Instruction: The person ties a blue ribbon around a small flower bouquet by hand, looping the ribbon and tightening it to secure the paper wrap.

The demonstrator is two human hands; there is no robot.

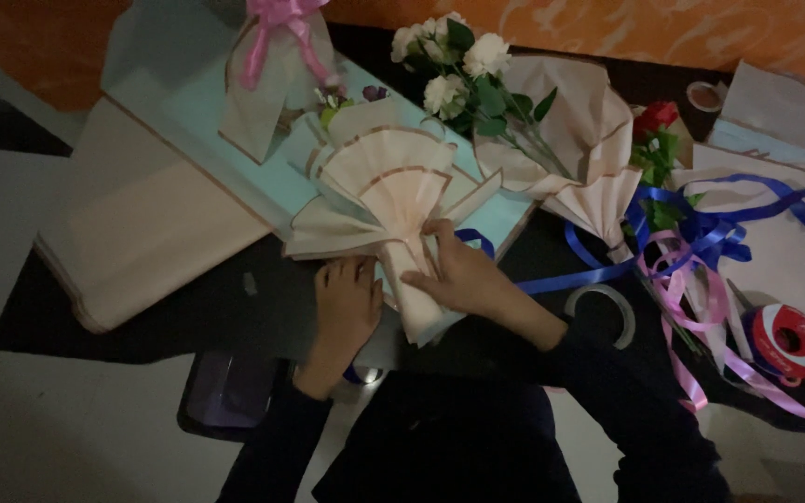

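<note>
Head view: a pleated peach paper bouquet wrap lies at frame centre on the dark desk. The right hand has its grip clamped on the wrap's stem; the left hand rests flat beside it, fingers apart. White carnations lie above.

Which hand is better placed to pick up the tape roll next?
Probably the right hand. The tape roll lies on the dark table just beside the right forearm, while the left hand rests flat on the far side of the paper bouquet wrap, which the right hand is pinching.

bouquet stem under right hand
</note>
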